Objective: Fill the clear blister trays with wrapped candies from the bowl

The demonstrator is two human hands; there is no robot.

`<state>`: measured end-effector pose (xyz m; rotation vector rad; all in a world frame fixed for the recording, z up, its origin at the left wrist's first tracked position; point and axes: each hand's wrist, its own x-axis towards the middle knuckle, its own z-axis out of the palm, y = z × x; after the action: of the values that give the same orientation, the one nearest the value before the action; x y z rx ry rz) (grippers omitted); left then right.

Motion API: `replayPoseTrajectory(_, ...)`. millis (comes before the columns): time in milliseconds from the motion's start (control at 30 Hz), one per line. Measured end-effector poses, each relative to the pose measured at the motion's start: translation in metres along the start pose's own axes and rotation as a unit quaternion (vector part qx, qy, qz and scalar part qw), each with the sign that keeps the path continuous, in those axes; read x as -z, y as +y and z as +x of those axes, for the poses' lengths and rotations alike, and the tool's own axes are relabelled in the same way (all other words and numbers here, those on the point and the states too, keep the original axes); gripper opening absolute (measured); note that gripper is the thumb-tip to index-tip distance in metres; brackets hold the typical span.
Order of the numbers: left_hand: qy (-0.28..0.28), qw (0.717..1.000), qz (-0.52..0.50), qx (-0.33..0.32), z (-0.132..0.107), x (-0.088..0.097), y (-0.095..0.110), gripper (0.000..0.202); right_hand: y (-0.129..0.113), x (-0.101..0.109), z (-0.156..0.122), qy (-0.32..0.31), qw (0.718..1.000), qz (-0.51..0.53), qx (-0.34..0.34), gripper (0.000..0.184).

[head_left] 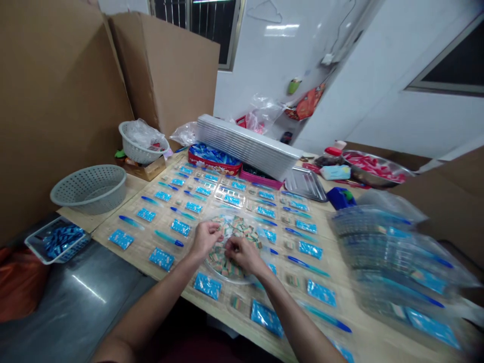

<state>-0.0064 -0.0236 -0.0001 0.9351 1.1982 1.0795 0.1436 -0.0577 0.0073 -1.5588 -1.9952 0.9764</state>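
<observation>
My left hand (pixel 207 238) is at the upper left of a round clear bowl (pixel 224 278), with thumb and fingers pinched together. My right hand (pixel 244 253) dips over the middle of the bowl, its fingers bent closed among small striped blocks (pixel 242 229) that look like erasers. What either hand holds is too small or hidden to make out. Around the bowl lie rows of clear plastic trays. Many carry a blue patterned packet (pixel 321 292) and a blue pen (pixel 308 265); some also show a striped block (pixel 293 280).
Stacked clear packs (pixel 378 252) stand at the right, blurred. At the back are a long ribbed silver stack (pixel 249 143), a red tin (pixel 215 164) of blue packets, a metal tray (pixel 305 184) and a steel bowl (pixel 374 179). A grey basket (pixel 88 194) sits left.
</observation>
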Motion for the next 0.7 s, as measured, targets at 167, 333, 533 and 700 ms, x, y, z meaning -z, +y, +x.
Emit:
replayPoseTrajectory(167,-0.066,0.996,0.061,0.018,0.002,-0.001,-0.005,0.014,0.001,0.028,0.005,0.001,0.993,0.109,0.041,0.006)
replayPoseTrajectory(333,-0.131,0.988,0.064,0.055,-0.004,-0.003,-0.002,0.013,-0.007,0.037,0.009,0.027,0.998,0.008,0.050,0.012)
replayPoseTrajectory(533,-0.178,0.979,0.101,0.002,-0.007,-0.003,0.001,0.024,-0.006,0.029,0.009,0.069,0.997,-0.015,0.042,0.012)
replayPoseTrajectory(700,-0.102,0.895,0.412,-0.135,-0.005,-0.008,0.011,0.025,0.009,0.022,0.009,0.073,0.996,0.026,0.037,0.020)
